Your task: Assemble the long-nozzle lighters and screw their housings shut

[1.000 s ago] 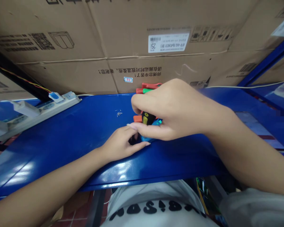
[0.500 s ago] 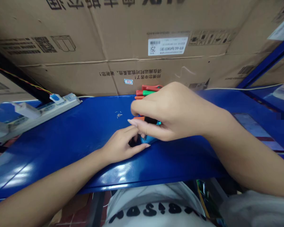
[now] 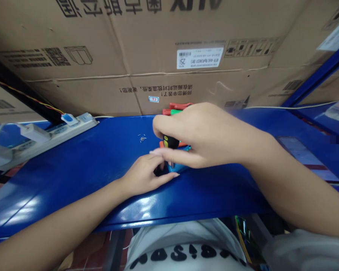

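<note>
My right hand (image 3: 197,137) pinches a black tool handle with a yellow mark (image 3: 169,142) between its fingers and thumb. Under that hand, my left hand (image 3: 144,175) curls around a blue plastic piece (image 3: 177,168), partly hidden by both hands, with a dark gap between the left fingers. An orange handle (image 3: 169,143) lies just behind the black one. Several red and green handles (image 3: 177,108) stick out beyond my right hand, their lower parts hidden.
A white power strip (image 3: 56,137) with plugs and cables lies at the left of the blue metal bench top (image 3: 81,169). Small metal scraps (image 3: 142,138) lie on it. Cardboard boxes (image 3: 158,45) stand behind, and a screen (image 3: 307,160) lies at the right.
My right hand has shifted slightly left and the black handle shows again between its fingers. The view has tilted up a little, showing more of the boxes.
</note>
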Available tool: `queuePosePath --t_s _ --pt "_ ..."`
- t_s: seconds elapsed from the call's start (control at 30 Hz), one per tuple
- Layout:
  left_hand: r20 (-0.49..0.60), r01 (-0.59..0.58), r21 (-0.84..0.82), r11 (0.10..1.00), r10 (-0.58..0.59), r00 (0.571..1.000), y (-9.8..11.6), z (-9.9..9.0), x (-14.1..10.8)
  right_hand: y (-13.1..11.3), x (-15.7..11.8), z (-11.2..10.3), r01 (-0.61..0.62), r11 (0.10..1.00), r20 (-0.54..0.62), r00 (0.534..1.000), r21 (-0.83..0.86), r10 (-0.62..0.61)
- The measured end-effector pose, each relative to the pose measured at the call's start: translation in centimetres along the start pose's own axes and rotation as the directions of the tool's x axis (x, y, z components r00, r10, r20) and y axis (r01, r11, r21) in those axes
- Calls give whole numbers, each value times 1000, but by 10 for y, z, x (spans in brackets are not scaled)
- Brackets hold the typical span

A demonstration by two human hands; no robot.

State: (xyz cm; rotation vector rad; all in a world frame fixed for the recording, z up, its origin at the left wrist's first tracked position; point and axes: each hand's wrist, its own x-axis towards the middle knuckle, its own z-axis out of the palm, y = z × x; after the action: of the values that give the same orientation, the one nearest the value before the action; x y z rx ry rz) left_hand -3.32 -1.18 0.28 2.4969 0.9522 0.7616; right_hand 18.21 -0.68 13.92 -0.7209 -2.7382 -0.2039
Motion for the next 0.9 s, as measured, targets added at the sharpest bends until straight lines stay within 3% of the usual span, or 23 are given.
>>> queuePosePath --t_s 0.17,0.37,0.7,0.9 --pt "4 -24 -11 1000 24 1000 0 0 0 0 0 0 5 998 10 1000 60 -5" --pt "-4 -39 -14 999 39 999 -1 2 0 1 2 1 -48 997 12 999 -61 49" --pt "-2 -28 -8 1000 28 1000 -4 2 -2 2 1 -1 -11 1000 -24 1000 27 12" --pt "-7 -36 5 999 36 999 -4 2 -1 0 0 -5 -21 996 33 999 82 19"
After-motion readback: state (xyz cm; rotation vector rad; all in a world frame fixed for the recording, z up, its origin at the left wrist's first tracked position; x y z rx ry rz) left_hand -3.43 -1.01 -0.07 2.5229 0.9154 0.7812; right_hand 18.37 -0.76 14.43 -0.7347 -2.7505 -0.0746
